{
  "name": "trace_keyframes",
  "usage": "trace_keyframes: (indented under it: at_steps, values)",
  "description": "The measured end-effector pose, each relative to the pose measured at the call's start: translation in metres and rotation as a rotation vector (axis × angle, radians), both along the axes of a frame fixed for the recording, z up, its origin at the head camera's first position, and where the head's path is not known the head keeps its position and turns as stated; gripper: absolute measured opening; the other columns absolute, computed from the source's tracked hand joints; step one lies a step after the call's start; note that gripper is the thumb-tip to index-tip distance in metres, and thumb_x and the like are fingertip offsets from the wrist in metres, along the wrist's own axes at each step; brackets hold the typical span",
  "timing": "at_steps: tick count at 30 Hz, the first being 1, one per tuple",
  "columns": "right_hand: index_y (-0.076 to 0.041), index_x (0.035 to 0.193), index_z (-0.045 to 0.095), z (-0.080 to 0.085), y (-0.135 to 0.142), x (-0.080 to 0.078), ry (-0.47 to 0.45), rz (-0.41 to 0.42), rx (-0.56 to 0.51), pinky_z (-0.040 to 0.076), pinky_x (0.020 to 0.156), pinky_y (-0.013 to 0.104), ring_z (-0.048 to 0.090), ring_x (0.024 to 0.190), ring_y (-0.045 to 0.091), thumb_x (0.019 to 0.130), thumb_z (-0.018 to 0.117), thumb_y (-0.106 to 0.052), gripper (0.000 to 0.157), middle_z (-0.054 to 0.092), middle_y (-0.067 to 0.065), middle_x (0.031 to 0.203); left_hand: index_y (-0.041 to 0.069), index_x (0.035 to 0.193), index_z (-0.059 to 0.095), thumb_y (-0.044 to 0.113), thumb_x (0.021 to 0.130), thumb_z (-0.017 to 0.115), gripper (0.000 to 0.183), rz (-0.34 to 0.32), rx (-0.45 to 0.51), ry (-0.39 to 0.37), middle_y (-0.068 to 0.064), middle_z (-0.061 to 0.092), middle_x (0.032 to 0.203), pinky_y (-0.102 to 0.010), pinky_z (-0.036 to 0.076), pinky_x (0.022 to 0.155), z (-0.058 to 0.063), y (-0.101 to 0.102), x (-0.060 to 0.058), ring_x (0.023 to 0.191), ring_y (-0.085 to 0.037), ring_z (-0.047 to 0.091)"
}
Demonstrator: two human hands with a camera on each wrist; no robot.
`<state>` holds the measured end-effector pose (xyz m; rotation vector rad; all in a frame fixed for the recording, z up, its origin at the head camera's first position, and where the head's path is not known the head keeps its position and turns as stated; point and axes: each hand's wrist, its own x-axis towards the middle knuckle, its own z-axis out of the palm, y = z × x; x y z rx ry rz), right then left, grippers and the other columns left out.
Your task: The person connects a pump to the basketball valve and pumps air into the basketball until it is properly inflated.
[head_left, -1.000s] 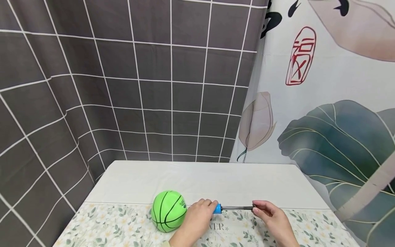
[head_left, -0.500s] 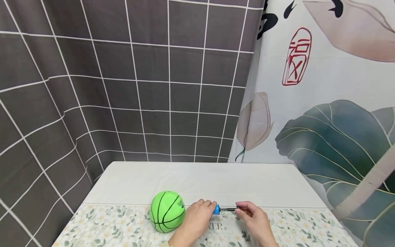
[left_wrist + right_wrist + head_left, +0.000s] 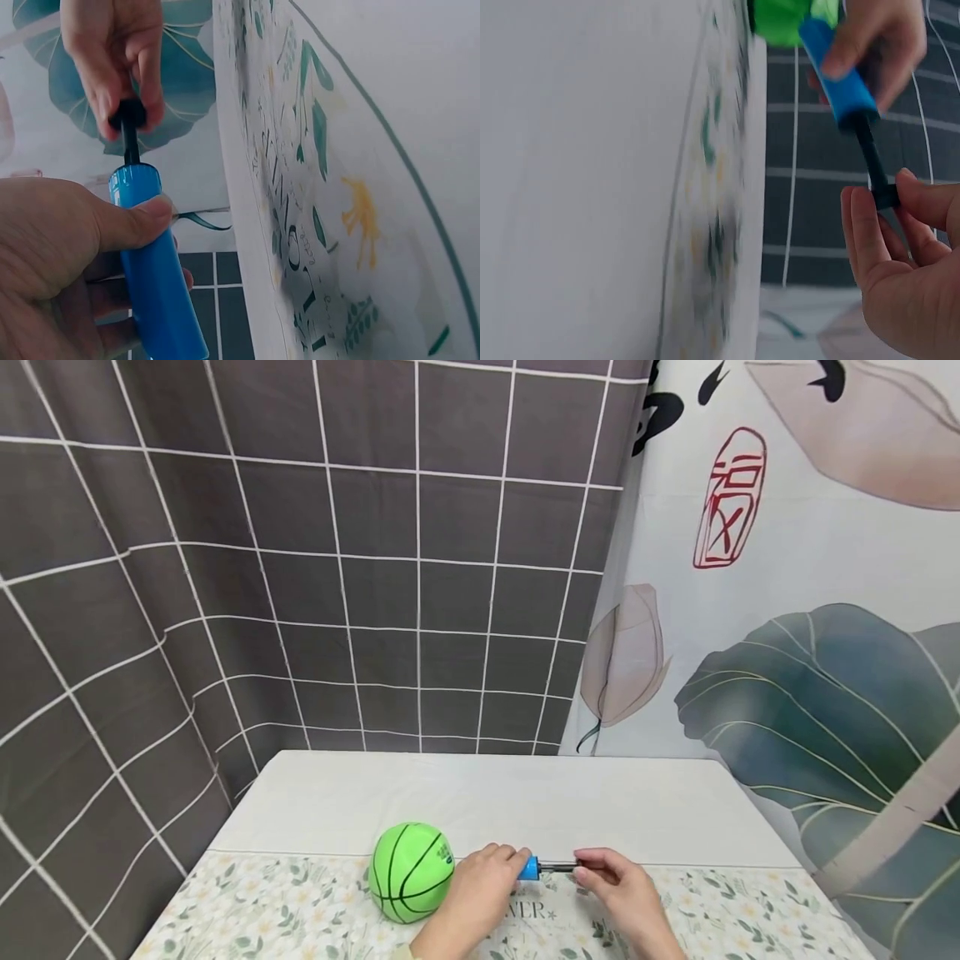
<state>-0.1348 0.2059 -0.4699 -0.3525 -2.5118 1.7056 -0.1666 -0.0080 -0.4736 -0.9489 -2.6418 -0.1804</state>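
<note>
My left hand grips the blue barrel of a small hand pump, its thumb lying along the side. With fingertips and thumb, my right hand pinches the black knob at the end of the pump's rod. A short length of rod shows between knob and barrel. Just left of the left hand sits a green ball with black basketball lines. The pump's far end is hidden behind the left hand in the head view; in the right wrist view it overlaps the ball.
The table has a white cloth at the back and a floral one in front. A dark grid-patterned curtain hangs behind and to the left. To the right hangs a white curtain with leaf and flower prints.
My right hand has moved left towards the left hand, and the pump's rod has slid into the barrel, showing much less. The left hand and ball have stayed in place.
</note>
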Motion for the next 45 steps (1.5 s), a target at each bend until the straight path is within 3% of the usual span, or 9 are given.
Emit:
trace_keyframes:
  at_steps: [8,21,26,31,39,45]
  values:
    - [0.000,0.129,0.065,0.007,0.044,0.005,-0.077,-0.051,-0.034,0.060,0.088,0.040,0.072,0.103,0.029,0.097,0.069,-0.016,0.036,0.074,0.006,0.107,0.017,0.128,0.068,0.018,0.087,0.077,0.042,0.006,0.004,-0.033,0.002,0.072,0.112,-0.029,0.059,0.079,0.000,0.000,0.000,0.099,-0.015,0.067]
    - [0.000,0.130,0.064,-0.001,0.051,0.009,-0.093,-0.032,-0.028,0.061,0.083,0.038,0.071,0.101,0.027,0.098,0.068,-0.021,0.038,0.074,0.004,0.105,0.016,0.127,0.069,0.014,0.089,0.075,0.039,-0.001,-0.027,-0.051,0.001,0.072,0.111,-0.029,0.059,0.078,0.002,0.002,0.003,0.099,-0.015,0.067]
    - [0.001,0.127,0.065,-0.004,0.044,0.010,-0.079,-0.022,-0.011,0.061,0.082,0.038,0.072,0.098,0.026,0.097,0.069,-0.021,0.037,0.074,0.006,0.104,0.017,0.127,0.070,0.014,0.089,0.075,0.038,0.000,-0.043,-0.030,0.003,0.072,0.112,-0.028,0.058,0.079,0.000,0.002,0.002,0.099,-0.015,0.067]
    - [0.002,0.120,0.069,-0.008,0.017,0.005,-0.024,-0.032,0.005,0.061,0.077,0.033,0.072,0.088,0.020,0.095,0.070,-0.011,0.028,0.074,0.006,0.099,0.017,0.124,0.071,0.014,0.088,0.076,0.037,0.012,-0.060,0.018,0.002,0.072,0.110,-0.028,0.058,0.079,-0.001,0.004,0.002,0.097,-0.015,0.066]
    - [-0.002,0.110,0.073,-0.010,-0.028,-0.004,0.109,0.066,0.052,0.059,0.068,0.025,0.070,0.079,0.015,0.090,0.074,-0.006,0.020,0.074,0.003,0.091,0.015,0.116,0.074,0.014,0.082,0.081,0.035,0.038,-0.081,0.119,0.001,0.073,0.098,-0.026,0.057,0.070,0.002,0.013,0.006,0.083,-0.015,0.065]
    - [0.002,0.115,0.070,-0.007,-0.019,-0.005,0.066,0.082,-0.022,0.062,0.073,0.031,0.072,0.086,0.022,0.092,0.072,-0.006,0.025,0.073,0.005,0.094,0.017,0.125,0.070,0.016,0.084,0.079,0.042,0.049,-0.048,0.010,0.001,0.073,0.108,-0.029,0.059,0.077,0.003,0.011,0.004,0.093,-0.016,0.067]
